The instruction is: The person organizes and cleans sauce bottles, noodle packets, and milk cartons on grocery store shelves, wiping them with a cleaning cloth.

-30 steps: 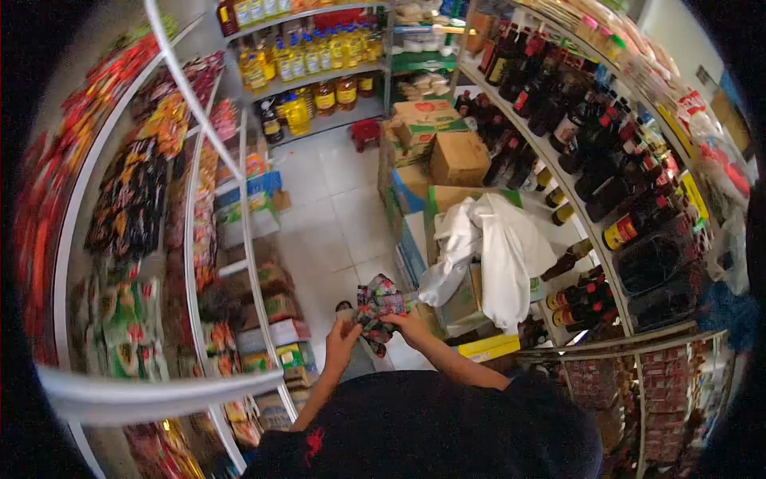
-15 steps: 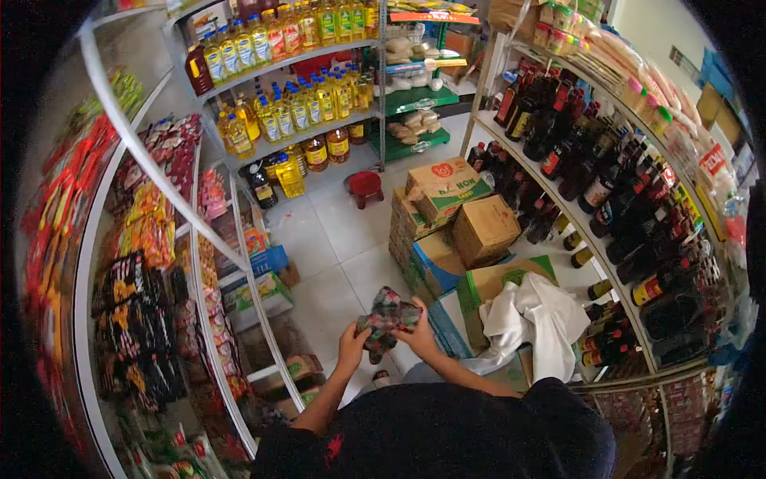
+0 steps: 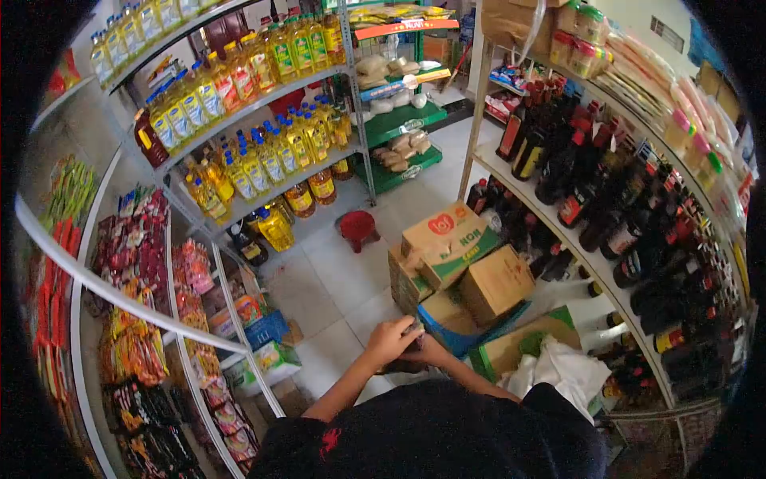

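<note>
Close in front of my body, my left hand (image 3: 389, 341) and my right hand (image 3: 432, 352) are together, both closed around a dark patterned bundle (image 3: 414, 342). Little of the bundle shows: the left fingers wrap over its top and the right hand is against its other side. Just beyond the hands stands an open blue-edged carton (image 3: 453, 319). To the right of them is a green-edged open box (image 3: 520, 345), with a white cloth (image 3: 558, 370) draped over its near side.
Brown cartons (image 3: 499, 281) are stacked ahead. A red plastic stool (image 3: 358, 231) stands on the tiled floor (image 3: 339, 275). Oil bottles (image 3: 267, 164) fill the shelves ahead left. Dark bottles (image 3: 570, 203) line the right shelf, and hanging snack packets (image 3: 132, 343) the left rack.
The dark patterned bundle, spread between both hands before, is now gathered between them and mostly covered. My hands have come together, and the camera view has shifted.
</note>
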A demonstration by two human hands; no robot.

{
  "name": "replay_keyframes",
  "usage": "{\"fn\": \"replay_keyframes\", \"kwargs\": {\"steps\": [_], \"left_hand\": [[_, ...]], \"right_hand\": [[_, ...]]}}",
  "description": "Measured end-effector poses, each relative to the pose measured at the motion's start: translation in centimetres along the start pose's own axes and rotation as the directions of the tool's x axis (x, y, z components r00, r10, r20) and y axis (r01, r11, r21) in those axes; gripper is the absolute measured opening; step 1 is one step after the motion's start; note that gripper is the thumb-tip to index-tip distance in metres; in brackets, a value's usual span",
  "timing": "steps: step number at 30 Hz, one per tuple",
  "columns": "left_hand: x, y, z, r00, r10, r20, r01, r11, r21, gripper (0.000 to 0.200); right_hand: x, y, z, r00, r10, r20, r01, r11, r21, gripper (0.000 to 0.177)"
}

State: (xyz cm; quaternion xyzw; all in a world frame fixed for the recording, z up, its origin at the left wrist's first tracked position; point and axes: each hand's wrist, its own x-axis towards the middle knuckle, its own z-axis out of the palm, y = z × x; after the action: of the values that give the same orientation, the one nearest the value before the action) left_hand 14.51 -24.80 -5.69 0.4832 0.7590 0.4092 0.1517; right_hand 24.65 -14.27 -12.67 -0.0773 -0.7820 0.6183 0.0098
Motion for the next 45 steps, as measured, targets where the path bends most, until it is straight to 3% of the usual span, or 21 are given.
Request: {"fn": "replay_keyframes", "kwargs": {"steps": [1,2,5,6,9,11,13,17,19,20,22,25,28,30,32,33,34,36,40,42,45], "left_hand": [[1.8,-0.3,-1.1,0.997,-0.080,0.002,0.079,0.984,-0.159,0.021],[3.4,0.6,-3.0,0.975,-0.219,0.029,0.211,0.883,-0.420,0.015],[7.4,-2.2,-5.4,0.887,-0.291,-0.358,0.050,0.832,-0.552,0.017],[9.0,-1.5,-6.9,0.820,-0.310,-0.482,-0.038,0.809,-0.586,0.018],[12.7,-6.6,-8.7,0.800,-0.368,-0.474,-0.048,0.748,-0.662,0.021],[14.7,-10.4,-8.4,0.834,-0.435,-0.338,0.082,0.705,-0.705,0.021],[16.3,-14.9,-6.3,0.898,-0.436,-0.063,0.290,0.693,-0.660,0.020],[20.2,-20.5,-0.2,0.861,-0.287,0.419,0.460,0.790,-0.405,0.021],[22.1,-20.8,0.8,0.663,-0.243,0.708,0.614,0.718,-0.328,0.027],[23.1,-22.0,1.0,0.640,-0.229,0.734,0.621,0.717,-0.318,0.027],[25.4,-25.1,1.1,0.748,-0.090,0.658,0.184,0.980,-0.075,0.037],[29.5,-26.7,0.2,0.687,-0.228,0.690,0.246,0.966,0.074,0.040],[30.6,-27.9,1.0,0.705,-0.205,0.678,0.222,0.973,0.063,0.037],[31.2,-27.1,1.4,0.646,-0.257,0.719,0.384,0.923,-0.015,0.038],[30.8,-28.8,3.8,0.627,-0.222,0.747,0.312,0.950,0.021,0.047],[29.2,-31.4,6.6,0.705,-0.121,0.699,0.266,0.959,-0.102,0.052],[28.1,-30.9,7.1,0.739,-0.172,0.651,0.266,0.963,-0.048,0.058],[30.4,-25.5,3.3,0.610,-0.213,0.764,0.225,0.970,0.091,0.067],[29.0,-26.8,4.7,0.730,-0.288,0.619,-0.034,0.890,0.454,0.050],[29.6,-28.2,4.5,0.557,-0.073,0.828,-0.060,0.990,0.128,0.039],[28.2,-28.2,6.1,0.669,-0.198,0.717,0.082,0.978,0.193,0.034]], "right_hand": [[1.4,-1.0,-1.2,0.996,0.089,-0.029,-0.093,0.979,-0.183,0.037],[2.7,-0.4,-2.1,0.997,-0.063,-0.042,0.067,0.993,0.097,0.034],[6.1,1.5,-5.3,0.985,-0.130,-0.111,0.128,0.991,-0.027,0.032],[7.6,3.2,-5.9,0.994,-0.077,-0.079,0.089,0.982,0.164,0.034],[9.2,4.3,-9.5,0.965,-0.030,-0.262,0.086,0.975,0.204,0.031],[9.7,-1.3,-11.6,0.901,0.301,-0.313,-0.011,0.736,0.677,0.025],[12.2,-3.4,-13.4,0.853,0.279,-0.442,0.255,0.517,0.817,0.024],[16.9,0.6,-15.7,0.553,0.556,-0.620,0.227,0.616,0.755,0.031],[19.5,-2.3,-15.9,0.216,0.439,-0.872,0.190,0.858,0.478,0.032],[19.6,-1.7,-16.7,0.323,0.403,-0.856,0.095,0.887,0.453,0.039],[21.1,1.5,-16.5,0.254,0.280,-0.926,-0.102,0.959,0.263,0.042],[23.3,4.8,-14.2,0.265,0.098,-0.959,-0.404,0.915,-0.018,0.050],[24.6,9.9,-10.6,0.469,-0.008,-0.883,-0.646,0.679,-0.349,0.051],[24.5,9.9,-10.8,0.563,-0.015,-0.826,-0.593,0.689,-0.417,0.053],[24.8,11.0,-12.0,0.552,-0.179,-0.814,-0.586,0.611,-0.532,0.049],[25.0,10.5,-13.1,0.547,-0.118,-0.828,-0.606,0.627,-0.490,0.046],[25.0,10.0,-14.4,0.544,-0.042,-0.838,-0.629,0.641,-0.440,0.043],[25.3,11.5,-18.1,0.517,-0.096,-0.850,-0.656,0.594,-0.466,0.041],[25.4,12.6,-24.7,0.450,-0.138,-0.882,-0.657,0.618,-0.432,0.036],[26.4,13.3,-26.1,0.411,-0.141,-0.901,-0.658,0.637,-0.400,0.034],[26.9,13.6,-25.3,0.345,-0.018,-0.938,-0.729,0.624,-0.281,0.032]]}}
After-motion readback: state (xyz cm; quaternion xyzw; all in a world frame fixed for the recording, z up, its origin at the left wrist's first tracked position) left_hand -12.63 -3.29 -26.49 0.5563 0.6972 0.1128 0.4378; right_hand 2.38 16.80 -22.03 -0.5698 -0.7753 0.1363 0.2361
